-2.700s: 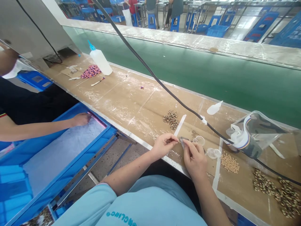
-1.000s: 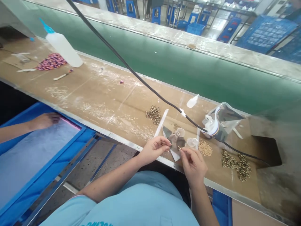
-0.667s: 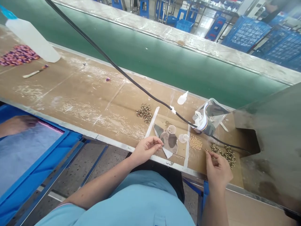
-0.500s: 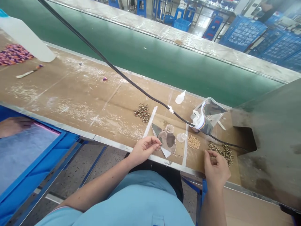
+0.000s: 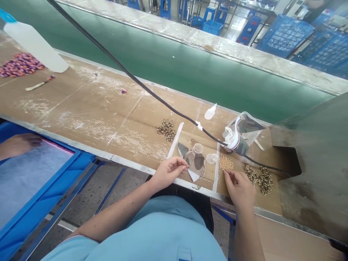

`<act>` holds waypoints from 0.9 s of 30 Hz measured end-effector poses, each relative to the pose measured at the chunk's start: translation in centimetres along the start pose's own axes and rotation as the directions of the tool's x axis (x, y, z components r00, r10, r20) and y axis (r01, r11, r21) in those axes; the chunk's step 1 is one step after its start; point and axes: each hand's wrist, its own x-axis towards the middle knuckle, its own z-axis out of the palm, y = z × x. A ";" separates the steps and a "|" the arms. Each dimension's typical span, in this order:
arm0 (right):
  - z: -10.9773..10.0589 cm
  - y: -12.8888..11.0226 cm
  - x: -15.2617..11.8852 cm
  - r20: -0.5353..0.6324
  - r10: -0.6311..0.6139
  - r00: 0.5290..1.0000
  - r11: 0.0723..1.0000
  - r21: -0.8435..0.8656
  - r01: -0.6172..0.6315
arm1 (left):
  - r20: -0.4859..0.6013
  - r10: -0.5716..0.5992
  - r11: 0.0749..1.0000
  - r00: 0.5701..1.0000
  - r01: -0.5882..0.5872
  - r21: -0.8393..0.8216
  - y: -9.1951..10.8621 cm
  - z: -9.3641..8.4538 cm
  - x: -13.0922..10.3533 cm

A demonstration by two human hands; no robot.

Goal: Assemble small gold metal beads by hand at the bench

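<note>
L hand (image 5: 168, 172): lower ctr of frame. Thumb & fingertips drawn close tog. at left edge of camo scrap (image 5: 191, 165); can't tell if anything's pinched.

R hand (image 5: 240, 188): lower right. Thumb & fingertips likewise close tog., at near edge of tan beads (image 5: 225, 162); can't tell whether a bead's held. Hands well apart from each other.

Tan beads: loose heap, qty uncounted, right of ctr, just right of tape strip (image 5: 216, 177). Prob. light, hard, smooth; apt to roll. Best hold: fingertip pinch across sides, one at a time.

Dark pcs w/ gold: heap (image 5: 166, 130) nr ctr; second heap (image 5: 265, 180) lower right, just beyond R hand. Prob. light, stiff; shape too small to tell. Pinch singly.

Camo scrap: lies flat, lower ctr-right. Looks thin, prob. limp; take by irregular outer edge.

Clear cups, 2: upper cup (image 5: 197, 149) on scrap, lower cup (image 5: 212, 158) just right of it. Prob. v. light, slick, easily tipped; hold by rim, no squeezing.
</note>
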 end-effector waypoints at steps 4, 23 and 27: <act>0.0 0.0 0.1 0.001 0.014 1.000 1.000 0.026 -0.014 | 0.008 -0.032 0.998 0.999 0.033 -0.059 0.4 0.3 0.0; 2.6 -7.6 -0.2 0.020 -0.169 0.985 0.819 0.559 0.130 | 0.201 -0.202 0.925 0.959 0.254 -0.281 -0.5 2.3 1.2; 2.5 -7.6 -0.3 -0.020 -0.198 0.980 0.837 0.517 0.179 | 0.196 -0.200 0.928 0.960 0.250 -0.276 -0.4 2.3 1.2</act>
